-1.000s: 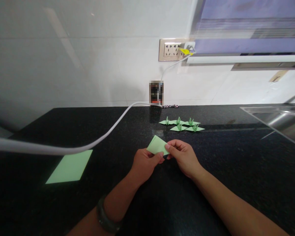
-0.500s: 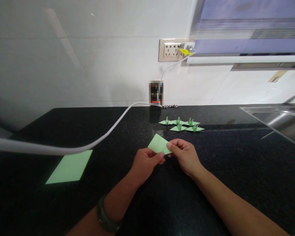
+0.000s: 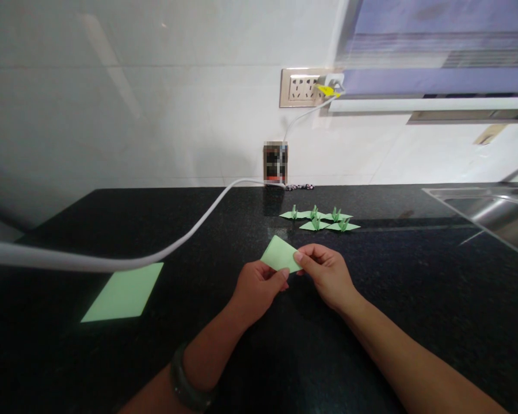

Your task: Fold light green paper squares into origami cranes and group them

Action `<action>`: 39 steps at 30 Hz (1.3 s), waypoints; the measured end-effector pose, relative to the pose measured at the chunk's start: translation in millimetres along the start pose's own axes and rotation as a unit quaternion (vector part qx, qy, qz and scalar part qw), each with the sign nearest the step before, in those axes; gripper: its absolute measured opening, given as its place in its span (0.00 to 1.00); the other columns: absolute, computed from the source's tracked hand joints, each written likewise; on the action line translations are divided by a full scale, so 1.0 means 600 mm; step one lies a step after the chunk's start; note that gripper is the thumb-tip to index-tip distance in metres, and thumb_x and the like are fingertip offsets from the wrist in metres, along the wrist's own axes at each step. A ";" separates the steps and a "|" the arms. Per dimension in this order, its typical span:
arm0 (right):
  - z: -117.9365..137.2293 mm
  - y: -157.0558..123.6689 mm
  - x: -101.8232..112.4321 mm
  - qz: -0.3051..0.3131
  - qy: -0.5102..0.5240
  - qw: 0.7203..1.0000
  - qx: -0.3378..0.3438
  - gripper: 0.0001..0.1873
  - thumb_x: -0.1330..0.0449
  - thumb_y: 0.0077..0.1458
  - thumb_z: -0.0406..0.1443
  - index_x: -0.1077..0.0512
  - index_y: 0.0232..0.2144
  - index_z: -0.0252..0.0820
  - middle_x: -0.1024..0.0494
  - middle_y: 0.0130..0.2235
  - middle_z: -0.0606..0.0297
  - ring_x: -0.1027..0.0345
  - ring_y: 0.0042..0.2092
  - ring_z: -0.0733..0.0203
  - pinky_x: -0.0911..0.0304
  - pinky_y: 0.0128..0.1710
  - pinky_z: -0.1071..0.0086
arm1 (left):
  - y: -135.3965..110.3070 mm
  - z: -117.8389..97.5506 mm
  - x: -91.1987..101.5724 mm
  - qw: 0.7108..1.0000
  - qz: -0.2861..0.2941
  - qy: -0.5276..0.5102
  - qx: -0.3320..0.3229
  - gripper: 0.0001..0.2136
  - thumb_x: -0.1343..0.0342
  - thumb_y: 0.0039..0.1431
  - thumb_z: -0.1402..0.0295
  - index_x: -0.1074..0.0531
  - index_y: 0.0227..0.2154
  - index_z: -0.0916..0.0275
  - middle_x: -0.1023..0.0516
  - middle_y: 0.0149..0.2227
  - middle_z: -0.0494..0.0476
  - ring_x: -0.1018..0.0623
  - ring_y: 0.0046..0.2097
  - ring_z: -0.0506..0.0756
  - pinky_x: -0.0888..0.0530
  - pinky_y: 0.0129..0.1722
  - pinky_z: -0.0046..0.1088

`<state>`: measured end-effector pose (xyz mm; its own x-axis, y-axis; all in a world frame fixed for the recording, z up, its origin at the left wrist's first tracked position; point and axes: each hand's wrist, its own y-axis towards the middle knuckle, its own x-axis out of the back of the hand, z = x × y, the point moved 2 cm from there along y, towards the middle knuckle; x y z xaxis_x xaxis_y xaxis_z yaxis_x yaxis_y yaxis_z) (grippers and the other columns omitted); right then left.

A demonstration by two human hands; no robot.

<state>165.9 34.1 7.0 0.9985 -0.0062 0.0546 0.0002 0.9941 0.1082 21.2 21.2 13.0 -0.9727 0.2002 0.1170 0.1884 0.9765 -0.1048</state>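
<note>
A folded piece of light green paper (image 3: pixel 279 253), roughly square, is held between both hands a little above the black countertop. My left hand (image 3: pixel 261 287) pinches its near corner, thumb on top and fingers underneath. At the right corner my right hand (image 3: pixel 326 273) grips the paper between thumb and fingers. Just beyond the hands, several folded green paper cranes (image 3: pixel 317 221) stand in two rows with their wings spread. A flat sheet of green paper (image 3: pixel 123 293) lies off to the left.
A thick white cable (image 3: pixel 190 230) arches across the left side, passing over the flat sheet's far edge. A pixelated upright object (image 3: pixel 275 164) leans at the wall with a beaded strap (image 3: pixel 301 186) beside it. On the right is a metal sink (image 3: pixel 501 218); a socket panel (image 3: pixel 304 87) is on the wall.
Both hands keep their hold on the folded paper, which stays in nearly the same place. The seam visible near its right corner before no longer shows clearly.
</note>
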 end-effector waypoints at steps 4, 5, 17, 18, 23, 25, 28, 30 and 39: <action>0.002 0.000 0.002 0.008 -0.011 1.000 0.004 0.11 0.42 0.46 0.41 0.30 0.23 0.37 0.31 0.22 0.67 0.39 0.23 0.68 0.42 0.24 0.72 | -0.002 -0.004 0.000 0.999 0.036 -0.013 0.001 0.09 0.46 0.46 0.65 0.27 0.20 0.65 0.25 0.20 0.55 0.28 0.24 0.51 0.34 0.26 0.24; 0.003 0.000 0.002 0.008 -0.012 1.000 0.004 0.11 0.42 0.46 0.41 0.30 0.23 0.37 0.31 0.22 0.67 0.39 0.23 0.68 0.42 0.24 0.72 | -0.002 -0.005 0.001 0.999 0.041 -0.009 -0.004 0.09 0.46 0.46 0.65 0.27 0.19 0.65 0.25 0.20 0.55 0.28 0.24 0.51 0.34 0.26 0.24; 0.000 -0.015 -0.036 0.090 0.202 0.968 -0.116 0.12 0.36 0.39 0.38 0.31 0.26 0.35 0.28 0.23 0.65 0.35 0.24 0.67 0.41 0.19 0.76 | -0.003 -0.011 0.001 0.997 -0.018 -0.066 -0.046 0.08 0.44 0.45 0.65 0.28 0.19 0.64 0.24 0.22 0.51 0.26 0.27 0.51 0.32 0.29 0.24; -0.001 -0.017 -0.038 0.093 0.202 0.968 -0.119 0.11 0.37 0.39 0.38 0.31 0.25 0.35 0.28 0.22 0.65 0.35 0.24 0.67 0.42 0.20 0.77 | -0.003 -0.012 0.001 0.996 -0.018 -0.069 -0.050 0.08 0.44 0.45 0.65 0.28 0.18 0.64 0.25 0.21 0.51 0.26 0.27 0.51 0.31 0.29 0.24; -0.001 -0.022 -0.039 0.071 0.216 0.967 -0.118 0.09 0.37 0.41 0.36 0.30 0.24 0.35 0.27 0.22 0.65 0.35 0.24 0.68 0.42 0.21 0.76 | -0.004 -0.009 0.000 0.997 -0.015 -0.072 -0.038 0.09 0.44 0.46 0.66 0.28 0.17 0.65 0.25 0.21 0.52 0.26 0.26 0.51 0.31 0.28 0.24; -0.001 -0.023 -0.039 0.064 0.217 0.967 -0.116 0.08 0.37 0.41 0.36 0.30 0.23 0.35 0.27 0.21 0.65 0.35 0.23 0.68 0.42 0.22 0.76 | -0.004 -0.007 0.000 0.997 -0.015 -0.069 -0.034 0.09 0.45 0.47 0.66 0.28 0.17 0.65 0.24 0.21 0.53 0.26 0.26 0.51 0.31 0.28 0.25; 0.000 -0.022 -0.039 0.046 0.217 0.969 -0.108 0.08 0.37 0.41 0.36 0.31 0.21 0.35 0.26 0.21 0.65 0.35 0.23 0.68 0.41 0.23 0.74 | -0.003 -0.004 0.000 0.997 -0.020 -0.070 -0.035 0.08 0.45 0.47 0.67 0.28 0.18 0.65 0.24 0.21 0.53 0.26 0.26 0.51 0.31 0.28 0.24; 0.001 -0.021 -0.038 0.029 0.219 0.970 -0.101 0.08 0.37 0.41 0.35 0.31 0.19 0.36 0.27 0.20 0.65 0.35 0.22 0.68 0.42 0.23 0.74 | -0.003 -0.003 -0.001 0.996 -0.029 -0.071 -0.035 0.08 0.45 0.47 0.67 0.27 0.19 0.65 0.24 0.21 0.53 0.26 0.26 0.51 0.31 0.28 0.24; -0.001 -0.014 -0.029 -0.035 0.241 0.965 -0.096 0.09 0.36 0.39 0.35 0.33 0.18 0.36 0.31 0.20 0.69 0.41 0.19 0.72 0.43 0.20 0.76 | -0.005 -0.006 0.001 0.995 -0.085 -0.037 -0.045 0.08 0.43 0.44 0.66 0.26 0.19 0.67 0.23 0.21 0.54 0.25 0.26 0.52 0.31 0.27 0.24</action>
<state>148.3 26.1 4.9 0.9050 -0.0697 -0.4198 0.0334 0.9951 -0.0933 20.5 18.8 16.9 -0.9982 0.0281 0.0522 0.0281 0.9996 -0.0002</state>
